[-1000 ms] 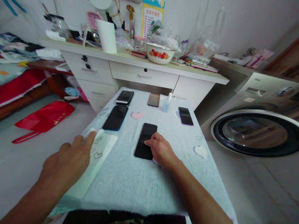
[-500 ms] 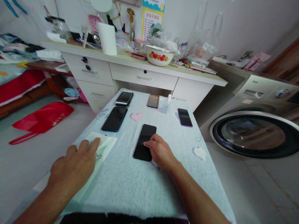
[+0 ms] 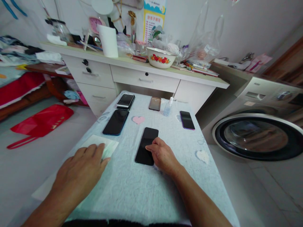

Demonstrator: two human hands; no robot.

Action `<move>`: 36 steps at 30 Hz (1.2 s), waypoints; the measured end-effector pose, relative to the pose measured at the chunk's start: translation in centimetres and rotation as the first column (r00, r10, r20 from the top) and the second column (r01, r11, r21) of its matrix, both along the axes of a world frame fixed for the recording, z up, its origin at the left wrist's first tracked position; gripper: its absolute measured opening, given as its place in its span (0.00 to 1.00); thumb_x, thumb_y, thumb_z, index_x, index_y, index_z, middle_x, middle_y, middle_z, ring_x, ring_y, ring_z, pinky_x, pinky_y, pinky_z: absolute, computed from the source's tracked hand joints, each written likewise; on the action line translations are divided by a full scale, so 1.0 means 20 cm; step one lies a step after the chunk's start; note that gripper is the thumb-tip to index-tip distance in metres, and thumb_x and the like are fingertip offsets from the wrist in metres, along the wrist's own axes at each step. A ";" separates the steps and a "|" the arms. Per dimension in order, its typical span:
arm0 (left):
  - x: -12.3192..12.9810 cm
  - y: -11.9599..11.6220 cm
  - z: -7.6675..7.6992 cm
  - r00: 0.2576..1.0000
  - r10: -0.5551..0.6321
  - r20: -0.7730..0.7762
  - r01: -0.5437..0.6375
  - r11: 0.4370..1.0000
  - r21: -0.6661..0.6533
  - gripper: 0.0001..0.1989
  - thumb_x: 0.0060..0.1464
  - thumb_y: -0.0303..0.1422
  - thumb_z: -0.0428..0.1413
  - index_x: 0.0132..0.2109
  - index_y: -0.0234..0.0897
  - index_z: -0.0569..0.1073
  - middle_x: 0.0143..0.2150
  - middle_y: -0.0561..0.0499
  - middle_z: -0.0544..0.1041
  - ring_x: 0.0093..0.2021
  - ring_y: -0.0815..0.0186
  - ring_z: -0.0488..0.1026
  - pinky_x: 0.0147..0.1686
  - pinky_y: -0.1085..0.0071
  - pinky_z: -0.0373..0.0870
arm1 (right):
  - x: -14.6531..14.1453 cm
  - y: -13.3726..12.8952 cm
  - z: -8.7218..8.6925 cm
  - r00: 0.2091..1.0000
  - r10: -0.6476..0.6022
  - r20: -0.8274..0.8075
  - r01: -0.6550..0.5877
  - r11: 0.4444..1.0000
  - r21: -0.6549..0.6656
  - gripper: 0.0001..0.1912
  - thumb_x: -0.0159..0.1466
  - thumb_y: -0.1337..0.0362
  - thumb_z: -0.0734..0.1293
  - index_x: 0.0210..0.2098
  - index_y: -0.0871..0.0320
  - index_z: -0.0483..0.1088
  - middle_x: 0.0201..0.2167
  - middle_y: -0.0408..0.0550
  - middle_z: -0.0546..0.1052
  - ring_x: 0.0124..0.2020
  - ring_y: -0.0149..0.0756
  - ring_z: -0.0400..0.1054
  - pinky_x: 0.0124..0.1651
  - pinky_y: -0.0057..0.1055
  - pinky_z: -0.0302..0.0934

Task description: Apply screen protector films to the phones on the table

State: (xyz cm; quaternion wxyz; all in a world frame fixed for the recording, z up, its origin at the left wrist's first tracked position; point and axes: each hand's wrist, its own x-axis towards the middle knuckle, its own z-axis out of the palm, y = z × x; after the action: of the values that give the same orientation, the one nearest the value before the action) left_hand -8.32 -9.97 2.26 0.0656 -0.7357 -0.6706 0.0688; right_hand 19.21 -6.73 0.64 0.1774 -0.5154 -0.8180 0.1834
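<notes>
My right hand point(image 3: 164, 156) is closed in a pinch over the black phone point(image 3: 143, 155), its fingertips at the screen near the phone's right edge. Whatever lies between those fingertips is too small to make out. The phone rests screen up on the cloth-covered table point(image 3: 132, 192). On the left, my left hand point(image 3: 80, 168) lies over a white paper sheet point(image 3: 110, 145), fingers bent and side by side, thumb apart. It covers much of the sheet. Beyond it is a blue-edged phone point(image 3: 116, 122).
Farther back are stacked phones point(image 3: 125, 101), a brown phone case point(image 3: 155, 103), a clear spray bottle point(image 3: 168, 108) and a purple-edged phone point(image 3: 187, 120). A white desk point(image 3: 146, 80) with a flowered bowl point(image 3: 161, 58) borders the far side; a washing machine point(image 3: 251, 104) stands right.
My left hand has slid slightly over the paper; its fingers have drawn together and its thumb now shows. My right hand stays at the black phone.
</notes>
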 end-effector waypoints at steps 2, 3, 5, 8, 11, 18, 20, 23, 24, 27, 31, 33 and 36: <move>0.06 0.00 0.01 0.994 -0.090 0.057 0.087 0.994 0.064 0.24 0.60 0.39 0.45 0.58 0.30 0.67 0.53 0.38 0.73 0.52 0.49 0.68 0.49 0.56 0.66 | 0.00 0.00 0.01 1.000 0.008 0.006 -0.008 1.000 -0.008 0.16 0.65 0.71 0.60 0.45 0.53 0.76 0.41 0.49 0.71 0.39 0.35 0.65 0.41 0.28 0.60; 0.10 0.01 0.02 0.987 -0.135 0.092 0.127 0.988 0.084 0.24 0.60 0.38 0.46 0.58 0.30 0.68 0.54 0.39 0.72 0.53 0.50 0.67 0.50 0.57 0.66 | -0.01 -0.01 0.01 1.000 0.017 0.006 -0.017 1.000 -0.007 0.16 0.64 0.71 0.60 0.44 0.53 0.76 0.40 0.49 0.71 0.38 0.35 0.65 0.41 0.28 0.59; 0.20 0.03 0.05 0.963 -0.218 0.157 0.203 0.973 0.106 0.20 0.60 0.35 0.47 0.57 0.33 0.69 0.54 0.40 0.72 0.53 0.51 0.67 0.50 0.57 0.66 | -0.01 -0.01 0.01 0.999 0.036 0.004 -0.036 0.999 0.003 0.15 0.64 0.71 0.60 0.43 0.53 0.76 0.40 0.49 0.71 0.38 0.35 0.64 0.41 0.28 0.59; 0.34 0.12 0.08 0.915 -0.319 0.246 0.301 0.947 0.107 0.17 0.62 0.29 0.44 0.55 0.35 0.70 0.52 0.42 0.73 0.53 0.55 0.68 0.52 0.59 0.66 | -0.01 0.00 0.00 0.999 0.038 0.008 -0.038 0.999 0.028 0.16 0.64 0.71 0.60 0.42 0.53 0.77 0.39 0.48 0.70 0.38 0.34 0.64 0.40 0.27 0.58; 0.45 0.25 0.09 0.879 -0.355 0.319 0.345 0.934 0.091 0.19 0.61 0.26 0.43 0.56 0.32 0.68 0.51 0.41 0.74 0.52 0.57 0.69 0.52 0.62 0.66 | -0.01 0.01 -0.01 1.000 0.006 0.008 -0.006 0.999 0.053 0.18 0.63 0.72 0.59 0.44 0.52 0.77 0.39 0.48 0.70 0.39 0.35 0.64 0.40 0.27 0.58; 0.59 0.55 -0.03 0.890 -0.172 0.423 0.188 0.982 0.004 0.18 0.59 0.22 0.43 0.52 0.32 0.71 0.49 0.40 0.74 0.50 0.59 0.72 0.50 0.66 0.67 | -0.01 0.03 -0.02 0.991 -0.121 0.059 0.117 0.991 0.071 0.17 0.64 0.71 0.59 0.45 0.52 0.77 0.39 0.50 0.70 0.38 0.36 0.64 0.39 0.28 0.58; 0.60 0.59 -0.07 0.867 -0.125 0.482 0.148 0.989 -0.009 0.19 0.59 0.22 0.43 0.51 0.33 0.72 0.48 0.41 0.74 0.48 0.60 0.74 0.48 0.67 0.68 | 0.00 0.04 -0.02 0.988 -0.137 0.067 0.132 0.988 0.074 0.18 0.65 0.70 0.59 0.47 0.52 0.76 0.40 0.50 0.70 0.39 0.37 0.64 0.40 0.29 0.59; 0.60 0.62 -0.12 0.853 -0.116 0.509 0.136 0.991 -0.003 0.18 0.59 0.23 0.43 0.50 0.34 0.73 0.48 0.42 0.74 0.49 0.61 0.74 0.49 0.68 0.68 | 0.02 0.06 -0.03 0.986 -0.150 0.072 0.145 0.987 0.070 0.20 0.65 0.71 0.59 0.50 0.52 0.75 0.42 0.51 0.70 0.40 0.37 0.64 0.42 0.29 0.59; 0.60 0.62 -0.13 0.846 -0.122 0.518 0.140 0.990 0.005 0.18 0.59 0.23 0.43 0.50 0.35 0.73 0.48 0.43 0.74 0.49 0.62 0.74 0.49 0.68 0.68 | 0.02 0.06 -0.03 0.985 -0.156 0.077 0.151 0.986 0.069 0.20 0.65 0.72 0.58 0.51 0.51 0.74 0.42 0.51 0.70 0.41 0.37 0.64 0.43 0.29 0.59; 0.58 0.64 -0.17 0.788 -0.164 0.594 0.152 0.986 0.071 0.18 0.60 0.24 0.43 0.49 0.38 0.74 0.48 0.46 0.74 0.49 0.65 0.73 0.50 0.70 0.67 | 0.04 0.08 -0.03 0.978 -0.177 0.107 0.171 0.983 0.062 0.20 0.66 0.71 0.58 0.53 0.50 0.74 0.42 0.51 0.70 0.40 0.37 0.64 0.44 0.29 0.60; 0.56 0.65 -0.21 0.734 -0.200 0.649 0.144 0.980 0.140 0.17 0.58 0.22 0.44 0.46 0.38 0.76 0.45 0.47 0.75 0.48 0.64 0.73 0.51 0.69 0.67 | 0.07 0.13 -0.02 0.967 -0.200 0.157 0.195 0.980 0.046 0.20 0.68 0.69 0.57 0.54 0.50 0.73 0.39 0.50 0.71 0.36 0.35 0.65 0.42 0.28 0.60; 0.56 0.66 -0.22 0.735 -0.217 0.642 0.145 0.976 0.165 0.17 0.57 0.22 0.45 0.45 0.39 0.77 0.44 0.47 0.76 0.48 0.62 0.72 0.52 0.67 0.66 | 0.08 0.16 -0.01 0.961 -0.212 0.178 0.207 0.977 0.047 0.20 0.69 0.69 0.57 0.54 0.51 0.73 0.39 0.50 0.71 0.36 0.35 0.65 0.42 0.28 0.59; 0.55 0.67 -0.23 0.732 -0.217 0.646 0.138 0.976 0.171 0.18 0.57 0.21 0.46 0.44 0.39 0.77 0.44 0.46 0.76 0.48 0.61 0.71 0.52 0.64 0.66 | 0.10 0.21 0.00 0.952 -0.232 0.200 0.227 0.973 0.046 0.19 0.70 0.68 0.56 0.54 0.52 0.73 0.39 0.50 0.71 0.37 0.35 0.66 0.42 0.28 0.59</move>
State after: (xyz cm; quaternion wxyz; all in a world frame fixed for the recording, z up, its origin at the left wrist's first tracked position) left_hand 2.76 3.38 -2.24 -0.1287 -0.7682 -0.5796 -0.2397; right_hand 21.13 -2.51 0.70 0.1183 -0.6210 -0.7685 0.0985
